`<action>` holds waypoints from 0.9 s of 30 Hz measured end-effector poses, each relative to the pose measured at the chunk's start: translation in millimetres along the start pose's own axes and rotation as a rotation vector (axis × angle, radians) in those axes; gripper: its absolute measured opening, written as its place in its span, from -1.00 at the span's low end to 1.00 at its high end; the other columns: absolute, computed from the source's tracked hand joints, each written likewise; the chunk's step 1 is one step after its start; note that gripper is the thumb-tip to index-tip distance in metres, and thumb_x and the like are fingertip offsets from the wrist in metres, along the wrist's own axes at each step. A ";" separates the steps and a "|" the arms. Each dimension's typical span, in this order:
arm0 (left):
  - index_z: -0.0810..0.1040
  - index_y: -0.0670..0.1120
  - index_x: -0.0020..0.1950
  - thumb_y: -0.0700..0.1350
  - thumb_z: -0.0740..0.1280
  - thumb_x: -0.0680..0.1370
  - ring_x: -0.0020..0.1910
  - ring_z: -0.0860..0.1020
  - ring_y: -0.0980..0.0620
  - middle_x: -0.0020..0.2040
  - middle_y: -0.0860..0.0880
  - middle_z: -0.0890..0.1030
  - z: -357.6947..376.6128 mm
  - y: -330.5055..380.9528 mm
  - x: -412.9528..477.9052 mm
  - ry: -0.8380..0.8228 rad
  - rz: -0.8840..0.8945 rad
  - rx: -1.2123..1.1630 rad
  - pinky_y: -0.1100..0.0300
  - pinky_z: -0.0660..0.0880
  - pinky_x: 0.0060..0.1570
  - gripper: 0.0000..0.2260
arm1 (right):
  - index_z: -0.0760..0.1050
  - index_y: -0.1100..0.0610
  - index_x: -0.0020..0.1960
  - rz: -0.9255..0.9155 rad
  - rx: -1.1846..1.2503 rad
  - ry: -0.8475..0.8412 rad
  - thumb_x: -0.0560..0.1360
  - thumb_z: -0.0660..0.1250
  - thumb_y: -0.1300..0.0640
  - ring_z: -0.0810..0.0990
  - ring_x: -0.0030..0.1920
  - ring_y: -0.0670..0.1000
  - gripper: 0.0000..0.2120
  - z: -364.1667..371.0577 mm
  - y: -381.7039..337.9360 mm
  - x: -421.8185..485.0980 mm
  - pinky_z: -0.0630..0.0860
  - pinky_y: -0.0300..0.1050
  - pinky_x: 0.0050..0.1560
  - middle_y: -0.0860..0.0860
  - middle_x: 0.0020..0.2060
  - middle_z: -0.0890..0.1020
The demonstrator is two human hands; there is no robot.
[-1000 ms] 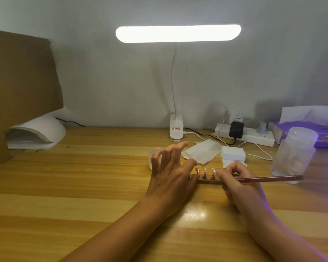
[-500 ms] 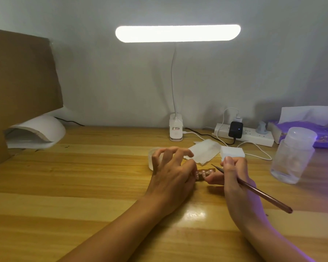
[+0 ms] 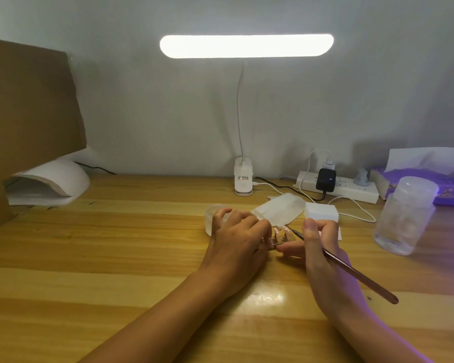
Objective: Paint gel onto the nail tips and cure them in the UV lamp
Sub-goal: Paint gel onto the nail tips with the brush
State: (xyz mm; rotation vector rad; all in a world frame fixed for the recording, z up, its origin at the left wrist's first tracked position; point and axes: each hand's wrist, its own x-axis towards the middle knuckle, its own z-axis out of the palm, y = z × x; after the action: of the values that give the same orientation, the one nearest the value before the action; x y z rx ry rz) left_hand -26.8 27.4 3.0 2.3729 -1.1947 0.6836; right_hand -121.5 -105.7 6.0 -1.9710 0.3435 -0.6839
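A small holder with several pinkish nail tips (image 3: 280, 233) lies on the wooden desk between my hands. My left hand (image 3: 237, 238) grips its left end with curled fingers. My right hand (image 3: 323, 247) holds a thin reddish-brown brush (image 3: 351, 271) like a pen, its tip touching the nail tips. My right little finger rests on the desk under the holder. The white UV lamp (image 3: 50, 183) stands at the far left, its opening facing right.
A small clear jar (image 3: 212, 218) sits behind my left hand. White wipes (image 3: 281, 210), a white block (image 3: 321, 213), a clear plastic bottle (image 3: 404, 216), a power strip (image 3: 338, 186), a tissue box (image 3: 430, 176) and the desk lamp base (image 3: 243, 180) stand behind. Cardboard (image 3: 24, 113) leans at left.
My right hand turned the brush from lying level to a slanted pen grip, its tip now on the nail tips. My left fingers curled down onto the holder and tilted it.
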 end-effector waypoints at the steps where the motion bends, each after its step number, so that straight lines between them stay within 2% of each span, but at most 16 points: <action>1: 0.52 0.08 -0.01 -0.01 0.31 0.55 0.29 0.43 0.07 0.14 0.14 0.59 -0.2 -0.2 -0.1 0.011 0.002 -0.002 0.11 0.01 0.33 -0.96 | 0.22 -0.33 -0.01 0.003 -0.005 -0.008 0.44 -0.16 -0.49 0.65 -0.09 -0.18 -0.65 0.5 0.1 0.5 0.51 0.02 0.07 -0.20 -0.24 0.70; 4: 0.54 0.06 0.00 -0.01 0.33 0.54 0.33 0.39 0.05 0.26 0.10 0.53 -1.2 1.6 -0.2 0.040 -0.007 -0.003 0.13 0.06 0.30 -0.94 | 0.18 -0.36 -0.01 0.026 -0.034 -0.049 0.35 -0.18 -0.52 0.60 -0.12 -0.33 -0.62 0.8 1.5 1.8 0.38 -0.29 -0.10 -0.29 -0.24 0.68; 6: 0.55 0.03 -0.03 -0.03 0.34 0.51 0.25 0.42 0.04 0.21 0.07 0.54 -4.1 3.7 -0.9 0.071 -0.024 -0.015 0.14 0.19 0.19 -0.93 | 0.15 -0.37 -0.05 0.044 -0.056 -0.084 0.35 -0.19 -0.53 0.53 -0.12 -0.45 -0.65 1.5 4.1 2.7 0.28 -0.40 -0.13 -0.35 -0.23 0.66; 8: 0.53 0.03 -0.07 -0.01 0.30 0.48 0.05 0.48 0.09 0.06 0.09 0.56 -11.4 3.3 -5.9 0.091 -0.020 -0.087 0.21 0.35 -0.01 -0.92 | 0.14 -0.45 -0.04 0.052 -0.066 -0.100 0.32 -0.18 -0.55 0.51 -0.11 -0.47 -0.67 3.5 6.5 4.7 0.27 -0.41 -0.12 -0.32 -0.21 0.68; 10: 0.49 0.10 -0.08 0.06 0.25 0.47 -0.16 0.49 0.20 -0.09 0.19 0.54 -18.5 -1.0 -14.6 0.026 -0.018 -0.198 0.32 0.39 -0.25 -0.91 | 0.12 -0.54 -0.02 0.063 -0.054 -0.098 0.28 -0.17 -0.56 0.56 -0.08 -0.40 -0.67 6.9 12.1 8.2 0.29 -0.38 -0.11 -0.27 -0.20 0.69; 11: 0.47 0.14 -0.09 0.09 0.25 0.47 -0.21 0.51 0.21 -0.13 0.21 0.54 -20.8 -3.6 -19.8 -0.026 -0.031 -0.248 0.33 0.41 -0.31 -0.92 | 0.11 -0.56 -0.03 0.068 -0.062 -0.104 0.28 -0.17 -0.55 0.57 -0.10 -0.40 -0.70 8.9 13.4 9.3 0.29 -0.36 -0.12 -0.29 -0.22 0.68; 13: 0.50 0.18 -0.08 0.09 0.32 0.47 -0.20 0.54 0.22 -0.13 0.22 0.59 -22.0 -6.9 -25.5 -0.111 -0.083 -0.337 0.27 0.49 -0.27 -0.94 | 0.10 -0.54 0.00 0.072 -0.077 -0.118 0.33 -0.15 -0.48 0.55 -0.12 -0.37 -0.74 12.2 14.4 12.7 0.29 -0.29 -0.14 -0.32 -0.26 0.65; 14: 0.54 0.19 -0.07 0.07 0.36 0.48 -0.20 0.53 0.24 -0.11 0.22 0.61 -21.3 -7.5 -25.9 -0.142 -0.113 -0.365 0.23 0.51 -0.24 -0.94 | 0.14 -0.47 0.04 0.077 -0.068 -0.120 0.36 -0.13 -0.44 0.52 -0.13 -0.31 -0.71 14.5 15.2 14.9 0.30 -0.22 -0.11 -0.34 -0.23 0.59; 16: 0.60 0.17 -0.06 0.05 0.41 0.47 -0.23 0.50 0.28 -0.10 0.24 0.63 -18.4 -6.7 -24.0 -0.160 -0.164 -0.385 0.19 0.51 -0.20 -0.93 | 0.21 -0.26 0.05 0.089 -0.094 -0.148 0.42 -0.06 -0.37 0.41 -0.08 -0.25 -0.69 17.4 16.8 19.8 0.33 -0.11 0.03 -0.38 -0.16 0.37; 17: 0.61 0.17 -0.06 0.06 0.42 0.47 -0.25 0.48 0.29 -0.11 0.25 0.63 -17.2 -6.2 -22.8 -0.157 -0.180 -0.378 0.19 0.50 -0.19 -0.93 | 0.23 -0.20 0.05 0.086 -0.086 -0.153 0.47 0.01 -0.31 0.42 0.01 -0.20 -0.74 18.9 16.7 23.2 0.36 -0.05 0.13 -0.36 -0.15 0.33; 19: 0.62 0.17 -0.05 0.08 0.41 0.48 -0.25 0.47 0.29 -0.12 0.28 0.59 -15.5 -5.9 -21.9 -0.142 -0.196 -0.329 0.23 0.45 -0.21 -0.93 | 0.29 -0.04 0.11 0.075 -0.027 -0.132 0.48 0.11 -0.18 0.43 0.17 -0.01 -0.71 22.3 13.3 29.2 0.35 0.09 0.30 -0.28 -0.14 0.35; 21: 0.62 0.17 -0.01 0.13 0.37 0.51 -0.19 0.49 0.25 -0.06 0.25 0.58 -15.1 -5.7 -22.5 -0.124 -0.189 -0.236 0.26 0.41 -0.24 -0.89 | 0.36 0.18 0.18 0.098 0.050 -0.093 0.53 0.15 -0.09 0.43 0.11 0.02 -0.61 24.2 7.3 33.4 0.34 0.04 0.31 -0.21 -0.17 0.39; 23: 0.62 0.16 0.04 0.16 0.34 0.53 -0.12 0.49 0.24 -0.01 0.22 0.58 -14.8 -5.5 -23.1 -0.111 -0.170 -0.165 0.35 0.33 -0.28 -0.84 | 0.35 0.28 0.21 0.131 0.187 -0.099 0.67 0.09 0.08 0.53 0.00 0.08 -0.73 20.9 6.3 32.8 0.40 0.05 0.28 -0.12 -0.19 0.48; 25: 0.62 0.13 0.05 0.13 0.35 0.54 -0.03 0.50 0.23 0.01 0.20 0.59 -14.2 -6.5 -23.0 -0.113 -0.162 -0.184 0.32 0.38 -0.21 -0.85 | 0.35 0.24 0.18 0.151 0.302 -0.074 0.67 0.06 0.03 0.59 -0.09 0.10 -0.71 17.3 5.8 29.4 0.44 0.13 0.22 -0.01 -0.23 0.59; 27: 0.62 0.11 0.04 0.09 0.36 0.55 0.03 0.50 0.19 0.01 0.18 0.60 -13.1 -8.6 -21.9 -0.113 -0.171 -0.240 0.20 0.47 -0.06 -0.86 | 0.36 0.09 0.06 0.137 0.281 -0.067 0.57 0.10 -0.21 0.61 -0.06 0.08 -0.64 14.5 7.1 25.8 0.44 0.18 0.22 0.00 -0.27 0.65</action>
State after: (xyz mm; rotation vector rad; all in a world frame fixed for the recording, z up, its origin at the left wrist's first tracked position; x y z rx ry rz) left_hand -34.3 53.1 -0.3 2.3000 -1.0379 0.3348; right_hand -91.9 -111.8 2.8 -1.6833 0.3194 -0.5451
